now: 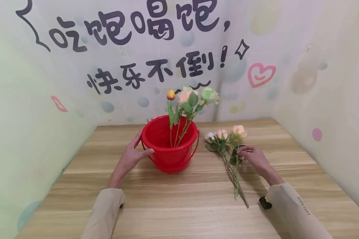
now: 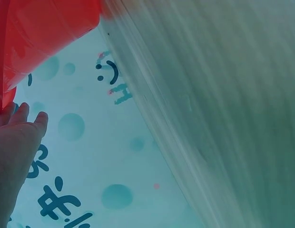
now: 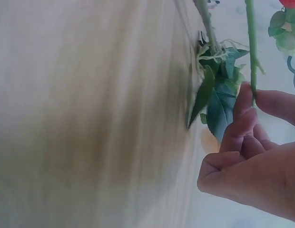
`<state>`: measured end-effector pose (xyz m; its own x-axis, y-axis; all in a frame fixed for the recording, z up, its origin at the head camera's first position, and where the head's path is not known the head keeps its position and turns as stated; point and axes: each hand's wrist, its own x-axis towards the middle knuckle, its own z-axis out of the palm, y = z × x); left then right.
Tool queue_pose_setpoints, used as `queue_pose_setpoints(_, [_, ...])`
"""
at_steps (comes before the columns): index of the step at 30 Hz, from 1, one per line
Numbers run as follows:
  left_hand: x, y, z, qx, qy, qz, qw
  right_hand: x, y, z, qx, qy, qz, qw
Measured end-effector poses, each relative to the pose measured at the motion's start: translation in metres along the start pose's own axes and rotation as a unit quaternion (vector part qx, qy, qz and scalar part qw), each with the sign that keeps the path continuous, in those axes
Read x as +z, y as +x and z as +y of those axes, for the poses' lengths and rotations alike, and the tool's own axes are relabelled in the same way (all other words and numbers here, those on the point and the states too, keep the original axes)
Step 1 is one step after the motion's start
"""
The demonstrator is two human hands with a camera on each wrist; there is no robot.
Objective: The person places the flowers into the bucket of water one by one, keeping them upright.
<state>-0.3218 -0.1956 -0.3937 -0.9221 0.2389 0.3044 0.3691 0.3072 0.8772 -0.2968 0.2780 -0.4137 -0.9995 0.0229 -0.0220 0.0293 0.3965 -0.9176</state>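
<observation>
A red bucket (image 1: 167,161) stands on the table with a yellow-orange tulip (image 1: 171,95), a pale peach rose (image 1: 186,95) and a light green rose (image 1: 209,95) in it. My left hand (image 1: 131,155) rests against its left outer wall, thumb at the front, fingers extended toward the back. To the right of the bucket, my right hand (image 1: 256,161) pinches a peach rose (image 1: 239,130) by its green stem (image 3: 252,52), between thumb and forefinger. Beside it lie a pink rose (image 1: 221,134) and a whitish rose (image 1: 209,136), their stems pointing toward me.
The wooden table (image 1: 167,212) meets a patterned wall (image 1: 113,109) at the back, with walls at both sides too. The bucket's red handle (image 1: 196,146) hangs down its outside. A small black object (image 1: 265,202) shows at my right cuff.
</observation>
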Motion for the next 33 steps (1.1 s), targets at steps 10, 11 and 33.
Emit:
queue_pose_setpoints(10, [-0.001,-0.001,-0.001,-0.002,0.006,0.002,1.0000,-0.009,0.003,-0.007,-0.039,0.041,0.030,0.998])
queue_pose_setpoints(11, [-0.001,-0.001,-0.001,-0.001,0.006,0.002,1.0000,-0.010,0.002,-0.009,-0.046,0.045,0.036,0.997])
queue_pose_setpoints(33, [0.000,-0.001,0.000,0.003,0.005,-0.002,1.0000,0.001,-0.005,-0.037,-0.131,0.147,0.125,0.972])
